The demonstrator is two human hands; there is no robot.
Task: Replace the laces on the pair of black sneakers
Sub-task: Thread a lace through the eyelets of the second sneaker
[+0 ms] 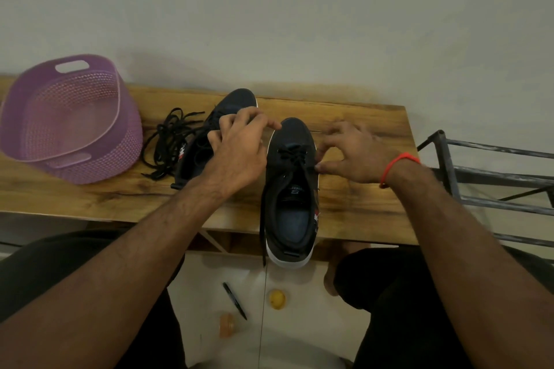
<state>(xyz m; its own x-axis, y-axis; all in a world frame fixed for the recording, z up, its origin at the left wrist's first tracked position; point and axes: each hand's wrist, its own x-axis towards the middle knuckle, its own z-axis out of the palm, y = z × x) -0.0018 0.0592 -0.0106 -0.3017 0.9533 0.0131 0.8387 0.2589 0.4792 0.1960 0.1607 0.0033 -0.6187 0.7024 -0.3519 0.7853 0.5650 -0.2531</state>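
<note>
In the head view, the left hand [239,147] hangs over the gap between the two sneakers, its fingers curled, but the back of the hand hides what they close on, so it is not possible to say if it grips a lace or only rests there. The right hand [350,153] is just to the right of the near sneaker [289,204]; its thumb and forefinger are pressed together on the end of the black lace [295,156] that comes out of the upper eyelets, and the other fingers are spread loosely above the wooden table [359,129]. This sneaker stands between the two hands, with its heel over the near edge of the table, and only a few eyelet rows near the toe appear to be laced; one long end hangs down past the heel on the left-hand side. The second sneaker [221,111] lies partly under and beyond the left hand, and its lacing cannot be seen clearly. Further to the left of the left hand there is a loose pile of black laces [171,141], and beyond it a purple basket [69,120]. It seems the task is about in the middle: one shoe is in the course of lacing, and the other shoe probably remains.
</note>
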